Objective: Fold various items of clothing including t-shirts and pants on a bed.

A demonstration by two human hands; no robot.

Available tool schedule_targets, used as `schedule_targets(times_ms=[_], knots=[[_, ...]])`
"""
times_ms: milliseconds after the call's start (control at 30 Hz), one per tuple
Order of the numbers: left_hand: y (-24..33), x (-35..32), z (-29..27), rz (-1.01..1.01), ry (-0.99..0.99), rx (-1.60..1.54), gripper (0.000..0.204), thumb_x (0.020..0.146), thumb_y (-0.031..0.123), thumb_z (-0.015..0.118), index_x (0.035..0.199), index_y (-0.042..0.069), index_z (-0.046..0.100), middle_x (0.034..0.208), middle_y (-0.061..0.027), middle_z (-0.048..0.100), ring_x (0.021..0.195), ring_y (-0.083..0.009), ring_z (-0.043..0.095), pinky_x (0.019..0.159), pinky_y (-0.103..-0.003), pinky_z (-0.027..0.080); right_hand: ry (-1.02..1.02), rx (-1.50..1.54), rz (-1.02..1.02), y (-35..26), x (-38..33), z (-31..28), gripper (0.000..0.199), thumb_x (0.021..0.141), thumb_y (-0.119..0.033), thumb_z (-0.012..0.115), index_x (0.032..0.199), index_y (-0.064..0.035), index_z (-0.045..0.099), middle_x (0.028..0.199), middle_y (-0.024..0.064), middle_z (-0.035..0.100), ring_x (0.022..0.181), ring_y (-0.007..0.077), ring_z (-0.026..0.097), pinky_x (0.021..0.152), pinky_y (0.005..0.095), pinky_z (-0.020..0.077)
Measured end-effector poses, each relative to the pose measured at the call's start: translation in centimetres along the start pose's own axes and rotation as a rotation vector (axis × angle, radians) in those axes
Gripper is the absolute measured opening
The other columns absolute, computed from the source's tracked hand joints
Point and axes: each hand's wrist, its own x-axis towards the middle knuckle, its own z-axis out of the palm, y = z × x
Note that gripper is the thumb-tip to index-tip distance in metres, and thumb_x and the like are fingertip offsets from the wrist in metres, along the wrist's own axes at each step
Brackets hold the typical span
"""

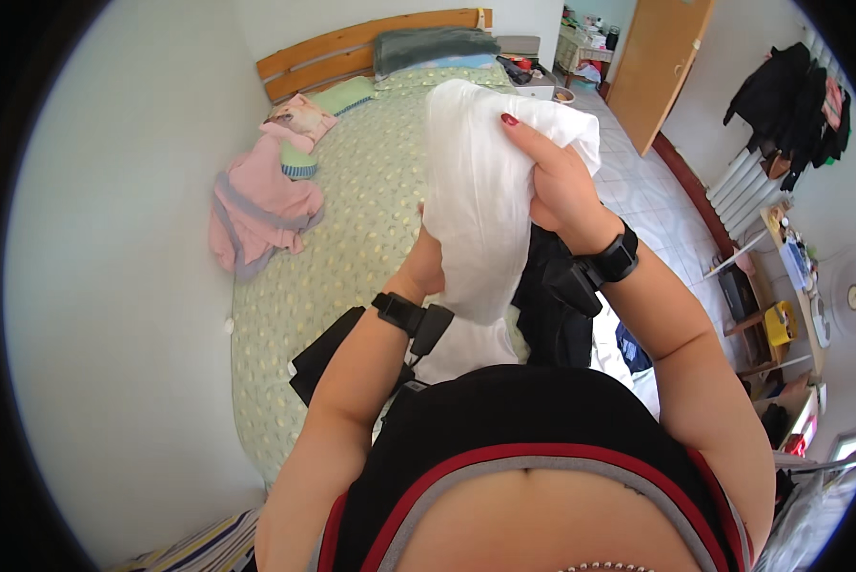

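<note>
Nearest the lens: black top with red and grey trim, the wearer's own chest, filling the lower edge.
Right hand (560, 186): raised, clenched on the upper part of a white cloth (476, 200), a red-nailed finger lying across its top fold.
Left hand (426, 267): lower down, mostly hidden behind the cloth; its grip appears closed on the cloth's lower part, though the fingers cannot be seen.
Cloth: held up in the air over the bed (361, 219), bunched, not yet flat or folded.
Done so far: a pink garment (256, 210) lies in a loose heap by the wall side of the bed.
Left: dark clothes (552, 305) lie under the hands, seemingly unsorted.
</note>
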Motion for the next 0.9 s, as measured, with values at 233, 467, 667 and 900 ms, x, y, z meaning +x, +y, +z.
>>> schedule_targets(times_ms=[233,467,667,900], knots=[[-0.6,-3.9,2.4,-0.25,-0.202,0.317,0.1,0.058,0.038,0.087,0.138,0.004,0.036,0.135,-0.01,0.047,0.124,-0.0255,0.044,0.104,-0.04,0.035,0.106,0.042,0.347,2.6,2.0,-6.4,0.039,0.091,-0.032,0.056,0.104,0.0042,0.06,0.099,0.0126,0.065,0.087,0.0205,0.064,0.077,0.0325,0.051],[0.9,-4.4,1.8,-0.148,0.022,0.284,0.065,0.083,0.03,0.066,0.134,0.001,0.039,0.131,-0.0132,0.05,0.118,-0.0244,0.05,0.1,-0.039,0.039,-0.061,-0.337,0.4,8.7,-0.1,-16.3,0.048,0.094,-0.033,0.05,0.131,-0.0046,0.038,0.117,0.0121,0.057,0.102,0.0211,0.057,0.089,0.0356,0.0449],[3.4,0.1,3.8,-0.136,0.154,0.179,0.06,0.096,0.047,0.039,0.135,0.001,0.038,0.132,-0.015,0.048,0.119,-0.0279,0.05,0.1,-0.041,0.04,-0.535,-0.374,0.155,7.0,-3.7,-10.0,0.075,0.082,-0.029,0.067,0.143,-0.0057,0.027,0.142,0.012,0.037,0.13,0.0192,0.036,0.104,0.0353,0.0304],[7.9,1.6,-1.5,-0.156,0.301,0.329,0.058,0.093,0.048,0.045,0.127,0.0,0.047,0.126,-0.0151,0.053,0.111,-0.024,0.055,0.093,-0.037,0.044,-0.205,-0.437,0.438,11.7,-4.3,-8.6,0.057,0.079,-0.018,0.068,0.128,0.0015,0.046,0.116,0.0108,0.059,0.105,0.02,0.057,0.092,0.0321,0.0439]])
